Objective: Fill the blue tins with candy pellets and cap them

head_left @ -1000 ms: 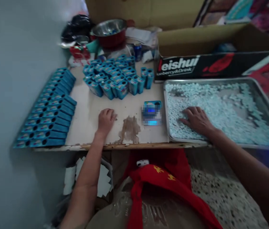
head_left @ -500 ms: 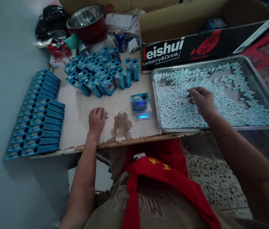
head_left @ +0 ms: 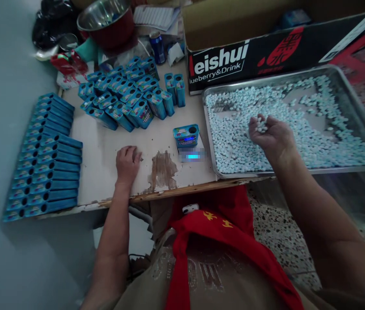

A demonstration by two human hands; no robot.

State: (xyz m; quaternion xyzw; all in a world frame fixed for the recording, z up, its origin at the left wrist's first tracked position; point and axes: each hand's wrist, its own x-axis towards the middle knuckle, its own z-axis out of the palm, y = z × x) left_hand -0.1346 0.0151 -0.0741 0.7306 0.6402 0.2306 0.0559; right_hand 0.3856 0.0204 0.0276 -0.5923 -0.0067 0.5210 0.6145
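My right hand [head_left: 274, 133] is turned palm up over the metal tray [head_left: 250, 175], its fingers curled round several small pale blue candies [head_left: 261, 125]. Many more of these candies [head_left: 234, 150] lie spread across the tray beneath it. My left hand [head_left: 128, 162] rests on the tabletop with loosely bent fingers, the thumb a little apart, and no object shows in it. Between the hands, one blue candy box [head_left: 185, 136] with a dark round hole in its top stands on a small digital scale [head_left: 200, 145] with a lit display.
Rows of blue boxes [head_left: 51, 172] line the table's left edge; a cluster of upright ones [head_left: 120, 101] stands at the back. Behind the tray is a large black carton [head_left: 227, 64]. A can [head_left: 157, 47] and a red bowl with a steel inside [head_left: 111, 32] are farther back.
My right hand has turned from palm down among the candies to palm up, with candies showing in its fingers. The left hand stays on the table. The view has shifted slightly.
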